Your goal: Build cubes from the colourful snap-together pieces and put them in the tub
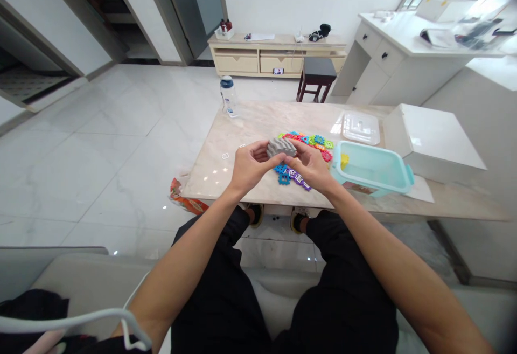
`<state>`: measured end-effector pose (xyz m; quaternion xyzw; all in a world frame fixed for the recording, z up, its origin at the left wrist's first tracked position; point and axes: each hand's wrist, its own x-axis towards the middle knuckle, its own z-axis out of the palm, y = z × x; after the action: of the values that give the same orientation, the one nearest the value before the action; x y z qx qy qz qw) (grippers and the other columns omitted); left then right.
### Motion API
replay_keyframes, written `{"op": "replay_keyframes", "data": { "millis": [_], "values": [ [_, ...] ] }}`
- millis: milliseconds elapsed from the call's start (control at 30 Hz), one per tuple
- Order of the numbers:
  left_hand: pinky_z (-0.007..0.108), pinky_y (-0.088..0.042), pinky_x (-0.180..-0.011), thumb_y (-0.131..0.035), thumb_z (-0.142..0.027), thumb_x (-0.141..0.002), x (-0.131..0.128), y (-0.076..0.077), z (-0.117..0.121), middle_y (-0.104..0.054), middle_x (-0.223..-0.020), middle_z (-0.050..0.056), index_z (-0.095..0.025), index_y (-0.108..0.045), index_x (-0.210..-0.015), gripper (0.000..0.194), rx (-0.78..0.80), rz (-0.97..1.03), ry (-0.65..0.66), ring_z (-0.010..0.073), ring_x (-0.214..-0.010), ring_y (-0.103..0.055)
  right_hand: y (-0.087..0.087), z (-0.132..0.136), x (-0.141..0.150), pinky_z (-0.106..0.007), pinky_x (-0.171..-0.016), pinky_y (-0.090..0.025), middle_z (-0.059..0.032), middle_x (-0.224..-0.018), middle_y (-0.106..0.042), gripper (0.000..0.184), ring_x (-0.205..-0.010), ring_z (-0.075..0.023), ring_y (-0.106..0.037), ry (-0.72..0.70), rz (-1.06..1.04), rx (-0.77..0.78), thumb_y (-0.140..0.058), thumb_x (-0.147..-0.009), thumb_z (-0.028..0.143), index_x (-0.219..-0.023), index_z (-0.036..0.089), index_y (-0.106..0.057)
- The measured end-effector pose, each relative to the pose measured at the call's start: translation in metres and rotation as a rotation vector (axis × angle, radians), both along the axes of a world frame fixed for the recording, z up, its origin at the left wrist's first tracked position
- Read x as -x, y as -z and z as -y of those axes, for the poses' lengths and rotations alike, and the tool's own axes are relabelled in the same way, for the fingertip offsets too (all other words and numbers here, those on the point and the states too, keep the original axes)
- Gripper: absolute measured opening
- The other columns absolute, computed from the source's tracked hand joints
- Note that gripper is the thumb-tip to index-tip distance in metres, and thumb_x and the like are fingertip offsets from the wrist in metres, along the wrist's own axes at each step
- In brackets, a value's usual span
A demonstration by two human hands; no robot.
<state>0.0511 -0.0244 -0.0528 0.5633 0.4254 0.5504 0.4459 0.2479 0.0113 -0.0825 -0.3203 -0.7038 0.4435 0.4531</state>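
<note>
Both hands hover above a marble-topped table (258, 122), holding a grey ridged lump (281, 147) between them. It may be a stack of plastic tiles, but the view does not settle that. My left hand (253, 165) grips its left end, and my right hand (309, 165) pinches its right end. Below and beyond the hands lie several colourful interlocking plastic tiles (306, 141) in red, blue, green and purple. Two small white square outlines (225, 155) lie on the tabletop left of my left hand.
A turquoise plastic box (369, 168) holding a yellow piece stands right of my right hand, with its clear lid (361, 127) behind it. A white box (432, 141) rests at the table's right end. A water bottle (228, 96) stands on the floor beyond the table.
</note>
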Motion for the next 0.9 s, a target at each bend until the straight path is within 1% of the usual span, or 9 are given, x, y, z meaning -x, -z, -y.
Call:
{"op": "replay_keyframes", "data": {
  "millis": [100,167,267,333,500,600,667,767,900],
  "values": [
    [0.034,-0.067,-0.090,-0.093,-0.044,-0.082,0.003,-0.003,0.003,-0.085,-0.108,0.010,-0.015,-0.081,-0.115,0.045,-0.130,-0.159,-0.160,0.0241,-0.095,-0.082,-0.006,0.011,0.013,-0.051,-0.119,-0.055,-0.0120,-0.151,-0.066,0.064,-0.139,-0.0318,-0.063,0.002,-0.039,0.009,-0.077,-0.094,0.049,-0.151,0.025,-0.061],
    [0.033,-0.067,-0.089,-0.093,-0.041,-0.081,0.005,-0.004,0.005,-0.085,-0.104,0.008,-0.017,-0.081,-0.115,0.044,-0.238,-0.311,-0.291,0.0219,-0.091,-0.082,-0.009,0.018,0.025,-0.051,-0.122,-0.053,-0.0120,-0.152,-0.065,0.062,-0.140,-0.0312,-0.063,-0.035,-0.089,0.042,-0.075,-0.094,0.046,-0.150,0.024,-0.060],
    [0.032,-0.065,-0.086,-0.093,-0.042,-0.081,0.010,-0.004,0.006,-0.085,-0.102,0.006,-0.018,-0.081,-0.116,0.044,-0.371,-0.478,-0.448,0.0206,-0.087,-0.080,-0.014,0.026,0.043,-0.052,-0.122,-0.054,-0.0128,-0.147,-0.069,0.060,-0.138,-0.0319,-0.065,-0.070,-0.206,0.117,-0.072,-0.094,0.050,-0.145,0.022,-0.061],
    [0.032,-0.065,-0.086,-0.093,-0.043,-0.083,0.015,-0.004,0.007,-0.085,-0.102,0.007,-0.017,-0.080,-0.116,0.044,-0.444,-0.535,-0.500,0.0204,-0.086,-0.080,-0.016,0.028,0.053,-0.051,-0.121,-0.055,-0.0137,-0.147,-0.069,0.064,-0.138,-0.0321,-0.066,-0.032,-0.274,0.144,-0.074,-0.093,0.057,-0.144,0.021,-0.060],
    [0.033,-0.063,-0.087,-0.089,-0.042,-0.087,0.018,0.001,0.008,-0.085,-0.105,0.009,-0.018,-0.080,-0.118,0.041,-0.611,-0.683,-0.518,0.0232,-0.090,-0.081,-0.019,0.030,0.074,-0.048,-0.112,-0.061,-0.0144,-0.134,-0.075,0.068,-0.123,-0.0301,-0.074,0.182,-0.268,0.106,-0.079,-0.091,0.065,-0.141,0.020,-0.064],
    [0.034,-0.063,-0.086,-0.086,-0.041,-0.089,0.014,0.004,0.006,-0.085,-0.102,0.010,-0.018,-0.080,-0.115,0.036,-0.645,-0.751,-0.548,0.0245,-0.090,-0.081,-0.018,0.026,0.081,-0.048,-0.108,-0.064,-0.0131,-0.129,-0.077,0.067,-0.118,-0.0295,-0.076,0.305,-0.287,0.108,-0.079,-0.090,0.067,-0.137,0.020,-0.068],
    [0.033,-0.062,-0.085,-0.084,-0.040,-0.091,0.011,0.006,0.003,-0.085,-0.099,0.009,-0.018,-0.080,-0.114,0.032,-0.626,-0.767,-0.553,0.0239,-0.087,-0.080,-0.017,0.022,0.082,-0.049,-0.108,-0.065,-0.0131,-0.129,-0.078,0.068,-0.118,-0.0299,-0.076,0.326,-0.333,0.124,-0.081,-0.088,0.069,-0.134,0.020,-0.070],
    [0.034,-0.062,-0.088,-0.082,-0.036,-0.092,0.009,0.006,0.000,-0.084,-0.102,0.009,-0.018,-0.078,-0.118,0.031,-0.608,-0.745,-0.528,0.0234,-0.090,-0.080,-0.017,0.018,0.083,-0.050,-0.110,-0.064,-0.0131,-0.132,-0.077,0.069,-0.121,-0.0302,-0.076,0.324,-0.385,0.112,-0.080,-0.087,0.070,-0.135,0.022,-0.070],
    [0.036,-0.062,-0.094,-0.085,-0.033,-0.088,0.008,0.004,0.003,-0.084,-0.108,0.009,-0.019,-0.077,-0.118,0.034,-0.580,-0.697,-0.509,0.0245,-0.095,-0.080,-0.017,0.015,0.082,-0.049,-0.114,-0.062,-0.0126,-0.138,-0.075,0.069,-0.126,-0.0304,-0.074,0.286,-0.376,0.057,-0.080,-0.089,0.070,-0.138,0.024,-0.069]
  ]
}}
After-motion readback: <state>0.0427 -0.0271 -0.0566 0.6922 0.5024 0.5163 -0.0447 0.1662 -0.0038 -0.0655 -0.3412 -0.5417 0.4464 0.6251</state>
